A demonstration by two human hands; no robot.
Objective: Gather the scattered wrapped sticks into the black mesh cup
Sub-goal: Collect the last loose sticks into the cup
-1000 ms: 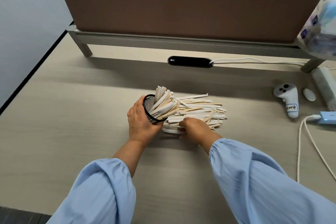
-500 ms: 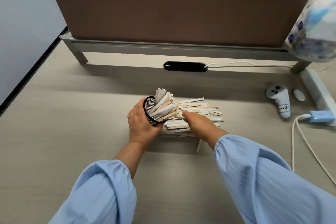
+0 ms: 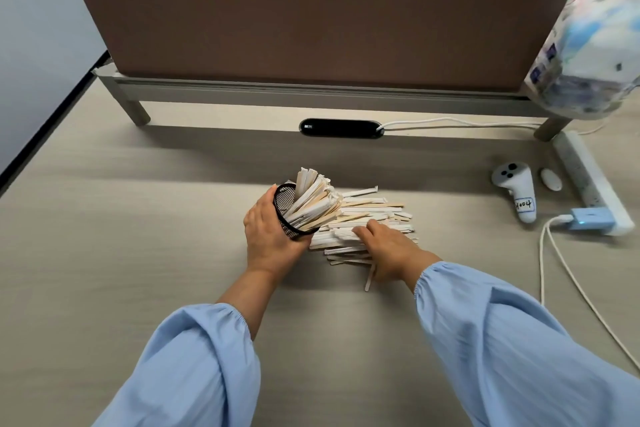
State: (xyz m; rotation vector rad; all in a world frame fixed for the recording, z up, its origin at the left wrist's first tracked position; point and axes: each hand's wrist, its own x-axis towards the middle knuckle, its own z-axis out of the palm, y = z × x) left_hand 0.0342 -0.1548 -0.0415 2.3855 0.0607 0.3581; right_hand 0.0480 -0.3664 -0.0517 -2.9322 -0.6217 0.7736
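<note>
Sticks (image 3: 367,218) look light, stiff, slippery in paper, so I pinch mid-length; left hand (image 3: 268,236) grip clamps black mesh cup (image 3: 289,215), right hand (image 3: 391,246) grip spread flat on the pile.

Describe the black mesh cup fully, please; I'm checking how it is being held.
The black mesh cup looks like wire mesh with a solid rim. It is tipped over, its mouth facing right toward the pile of sticks on the desk. The left hand wraps around its wall from the near side in a firm grip. It is crammed with wrapped sticks fanning out of its mouth. Its base is hidden.
</note>
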